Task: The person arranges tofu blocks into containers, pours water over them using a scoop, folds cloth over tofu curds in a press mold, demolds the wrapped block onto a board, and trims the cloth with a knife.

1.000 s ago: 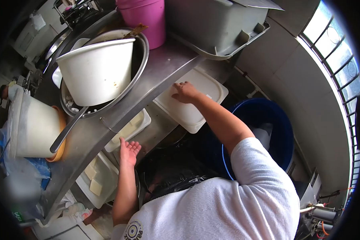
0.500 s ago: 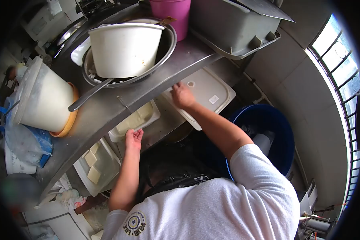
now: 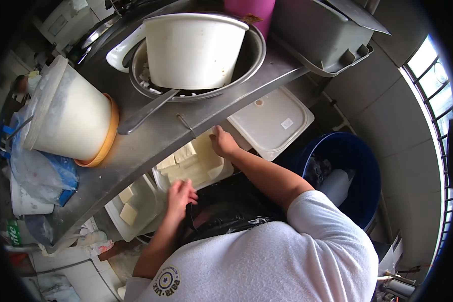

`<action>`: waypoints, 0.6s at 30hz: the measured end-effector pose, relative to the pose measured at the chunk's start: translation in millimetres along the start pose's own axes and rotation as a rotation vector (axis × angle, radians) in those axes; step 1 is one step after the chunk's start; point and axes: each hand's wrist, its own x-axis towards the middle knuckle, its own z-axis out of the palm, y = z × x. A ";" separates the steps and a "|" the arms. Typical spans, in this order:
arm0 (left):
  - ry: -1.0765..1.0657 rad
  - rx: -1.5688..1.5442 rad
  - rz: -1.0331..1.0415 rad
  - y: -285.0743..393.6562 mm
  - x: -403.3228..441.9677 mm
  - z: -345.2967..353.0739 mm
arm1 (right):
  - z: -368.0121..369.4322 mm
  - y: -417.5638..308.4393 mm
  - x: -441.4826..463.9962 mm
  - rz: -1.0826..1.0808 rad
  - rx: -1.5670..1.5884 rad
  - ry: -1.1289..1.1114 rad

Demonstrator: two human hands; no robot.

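Note:
A white plastic tub (image 3: 200, 182) with pale, cheese-like blocks (image 3: 182, 155) inside stands under the steel shelf. My right hand (image 3: 224, 143) is at the tub's right side, its fingers closed around the rim. Just in front of the near left edge is my left hand (image 3: 180, 201), blurred, with bent fingers; I cannot make out anything in it. To the left, a second tub (image 3: 132, 232) holds a few more pale blocks. A white lidded container (image 3: 272, 126) lies to the right of my right hand.
Overhead, the steel shelf (image 3: 151, 146) carries a white bucket (image 3: 194, 53) set in a metal bowl (image 3: 259, 50), a spoon handle, an orange-lidded tub (image 3: 78, 116) and a grey bin (image 3: 327, 38). A blue barrel (image 3: 365, 186) stands at right.
My right hand has moved from the lidded container to the tub's side. The tub has come out toward me, showing more blocks. My left hand has turned from palm-up to bent fingers. The view has shifted.

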 end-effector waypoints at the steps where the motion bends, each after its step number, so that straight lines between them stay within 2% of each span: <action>1: 0.251 0.308 0.326 -0.2 18.4 -18.2 | -0.5 3.8 -10.0 -0.026 0.043 0.027; 2: 0.497 0.613 0.653 -2.1 44.2 -45.7 | -0.9 8.4 -19.1 -0.051 0.084 0.055; 5: 0.741 0.914 0.774 14.4 97.9 -98.1 | -7.3 18.5 -30.3 0.000 0.091 0.031; 7: 0.457 0.554 0.453 13.2 122.9 -112.7 | -13.6 15.4 -39.3 0.032 0.106 0.028; 8: 0.446 0.554 0.455 -1.1 141.2 -119.2 | -14.7 14.2 -43.2 0.040 0.103 0.036; 10: 0.267 0.115 0.021 -24.0 171.4 -122.7 | -16.2 12.9 -50.4 0.054 0.140 0.059; 11: 0.312 0.013 0.117 -8.8 155.4 -102.7 | -16.0 11.9 -53.9 0.060 0.140 0.068; 12: 0.303 0.017 0.120 -10.7 154.7 -96.3 | -16.0 10.3 -57.0 0.042 0.133 0.076; 14: 0.283 -0.255 0.232 -16.5 153.2 -89.3 | -16.7 6.5 -61.3 0.027 0.126 0.100; 18: 0.247 -0.273 0.272 6.8 119.0 -79.0 | -11.4 -0.1 -79.4 -0.058 0.110 0.152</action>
